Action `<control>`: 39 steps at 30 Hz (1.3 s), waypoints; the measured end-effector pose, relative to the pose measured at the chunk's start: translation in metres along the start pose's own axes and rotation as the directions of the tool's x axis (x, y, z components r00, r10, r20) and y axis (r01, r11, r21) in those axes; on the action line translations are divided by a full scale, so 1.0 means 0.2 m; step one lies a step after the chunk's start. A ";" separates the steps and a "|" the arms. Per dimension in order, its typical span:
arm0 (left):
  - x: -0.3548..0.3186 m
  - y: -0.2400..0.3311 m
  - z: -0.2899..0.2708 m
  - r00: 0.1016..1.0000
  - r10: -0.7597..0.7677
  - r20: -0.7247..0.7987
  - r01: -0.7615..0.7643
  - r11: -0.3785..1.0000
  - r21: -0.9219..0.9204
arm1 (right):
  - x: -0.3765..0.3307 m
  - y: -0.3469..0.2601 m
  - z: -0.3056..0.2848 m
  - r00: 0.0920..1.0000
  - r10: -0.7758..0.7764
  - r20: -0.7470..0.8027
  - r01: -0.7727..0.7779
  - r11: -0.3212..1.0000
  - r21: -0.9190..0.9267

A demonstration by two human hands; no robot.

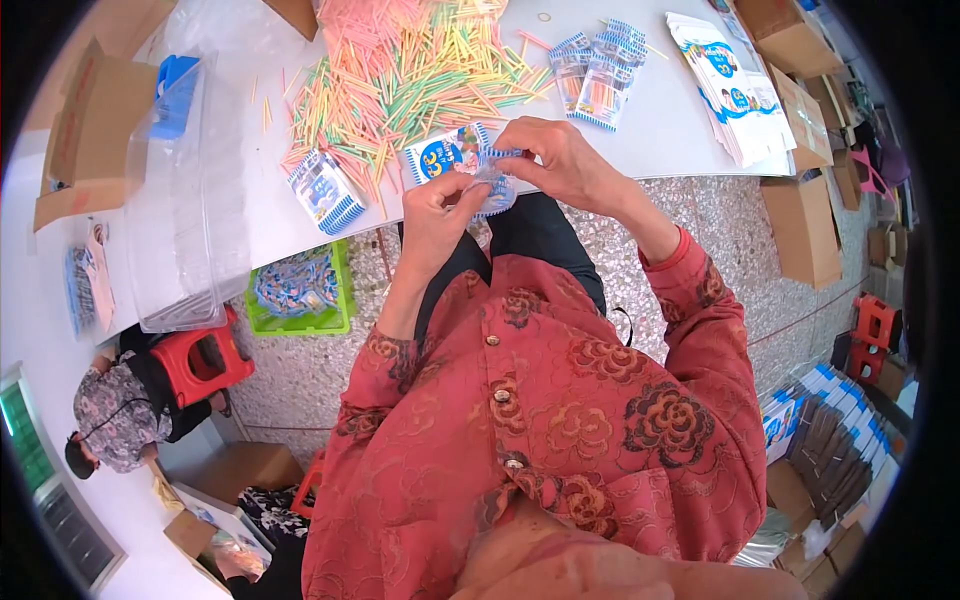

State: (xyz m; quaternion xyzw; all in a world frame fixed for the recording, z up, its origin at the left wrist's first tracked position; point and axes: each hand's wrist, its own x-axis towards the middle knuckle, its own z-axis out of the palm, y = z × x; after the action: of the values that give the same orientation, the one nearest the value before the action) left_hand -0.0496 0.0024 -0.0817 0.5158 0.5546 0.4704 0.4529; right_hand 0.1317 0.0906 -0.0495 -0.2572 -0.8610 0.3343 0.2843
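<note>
Small clear packet (492,188) pinched between both hands (500,185).

One camera only here, riding on the person's head and looking steeply down the front of the body. It's a wide fisheye, so a dark round rim closes the picture and straight edges bow near it. The red flowered blouse (560,420) fills the lower middle, very close to the lens. Both hands sit up in the centre, close in, left hand (435,215) and right hand (560,160), forearms rising from below. The white table (690,130) curves across the top, farther out, and the speckled floor (300,370) lies well beneath, with another person's patterned sleeve (115,410) at lower left.
</note>
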 end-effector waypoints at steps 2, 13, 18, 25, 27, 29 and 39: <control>-0.01 0.01 -0.01 0.999 -0.033 -0.014 0.033 0.999 0.019 | 0.00 -0.02 0.00 1.000 -0.024 -0.004 0.024 1.000 -0.001; -0.02 -0.06 -0.02 0.997 0.046 -0.068 -0.066 0.942 -0.328 | -0.01 -0.15 -0.03 0.983 -0.119 -0.142 0.117 0.993 -0.021; -0.05 -0.07 -0.02 0.989 0.120 -0.086 -0.130 0.985 -0.115 | -0.02 -0.18 0.02 0.957 -0.273 -0.094 0.251 0.948 -0.198; -0.05 -0.10 -0.01 0.973 0.180 -0.145 -0.183 0.983 -0.007 | -0.01 -0.20 0.04 0.962 -0.273 0.009 0.266 0.926 -0.267; -0.05 -0.10 -0.01 0.972 0.180 -0.154 -0.175 0.984 0.043 | 0.00 -0.20 0.05 0.974 -0.224 0.047 0.228 0.932 -0.280; -0.04 -0.10 0.00 0.965 0.199 -0.170 -0.193 0.980 0.048 | 0.03 -0.20 0.08 0.970 -0.241 0.017 0.237 0.935 -0.263; -0.07 -0.18 -0.20 0.944 -0.047 -0.326 -0.063 0.945 -0.320 | 0.39 0.16 0.14 0.981 0.090 -0.170 -0.091 0.996 0.003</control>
State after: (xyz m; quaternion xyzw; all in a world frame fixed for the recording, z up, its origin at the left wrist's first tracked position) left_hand -0.0932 -0.0143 -0.1115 0.3502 0.5351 0.6367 0.4309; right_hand 0.0662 0.1492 -0.0652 -0.3243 -0.8217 0.3217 0.3406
